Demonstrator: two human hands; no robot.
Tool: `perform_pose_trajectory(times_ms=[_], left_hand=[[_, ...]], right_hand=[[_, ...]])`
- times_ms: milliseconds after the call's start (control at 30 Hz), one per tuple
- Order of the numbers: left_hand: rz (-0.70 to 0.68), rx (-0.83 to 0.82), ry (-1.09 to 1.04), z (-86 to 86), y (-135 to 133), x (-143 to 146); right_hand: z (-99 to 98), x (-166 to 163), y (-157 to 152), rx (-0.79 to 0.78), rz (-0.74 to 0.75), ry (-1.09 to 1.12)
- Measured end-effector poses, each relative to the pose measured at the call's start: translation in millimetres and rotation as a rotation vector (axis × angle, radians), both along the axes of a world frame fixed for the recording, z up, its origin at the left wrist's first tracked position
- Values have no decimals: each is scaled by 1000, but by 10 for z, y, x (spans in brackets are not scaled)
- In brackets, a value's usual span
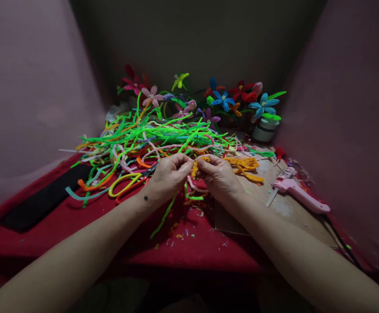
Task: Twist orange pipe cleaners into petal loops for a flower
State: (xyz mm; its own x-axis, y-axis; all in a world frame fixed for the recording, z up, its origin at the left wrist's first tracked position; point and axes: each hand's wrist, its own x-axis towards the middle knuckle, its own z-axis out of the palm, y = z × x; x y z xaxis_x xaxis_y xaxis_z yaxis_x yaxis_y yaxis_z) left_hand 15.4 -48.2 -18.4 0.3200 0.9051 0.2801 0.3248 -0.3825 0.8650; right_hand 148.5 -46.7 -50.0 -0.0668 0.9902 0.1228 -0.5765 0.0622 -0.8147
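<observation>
My left hand [169,174] and my right hand [219,177] meet at the middle of the red cloth, fingers pinched together. Between them they hold a small orange-yellow pipe cleaner piece [196,167], bent into a loop or curl. A green pipe cleaner [163,217] hangs down below my left hand. A pink strand [196,188] curls under the hands. Just behind them lies a big tangle of pipe cleaners [150,139], mostly bright green with pink, orange and white ones.
Finished pipe-cleaner flowers [223,99] stand at the back, some in a white jar [265,129]. A pink glue gun [298,193] lies on a cardboard sheet [283,208] at right. More orange pieces [245,165] lie beside my right hand. A black strip [45,200] lies at left.
</observation>
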Motion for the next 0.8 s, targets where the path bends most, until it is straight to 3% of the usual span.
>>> perform_pose_trajectory(times_ms=[133, 200, 267, 467, 800], left_hand=[[28, 414, 194, -22, -13, -56], [34, 473, 232, -13, -14, -82], [57, 428, 210, 13, -9, -109], [43, 141, 19, 111, -16, -165], [82, 93, 0, 194, -1, -220]], right_hand=[[3, 42, 2, -55, 188, 67], [24, 72, -14, -53, 288, 101], [62, 98, -36, -27, 355, 143], [149, 130, -87, -23, 351, 185], [123, 134, -74, -112, 341, 238]])
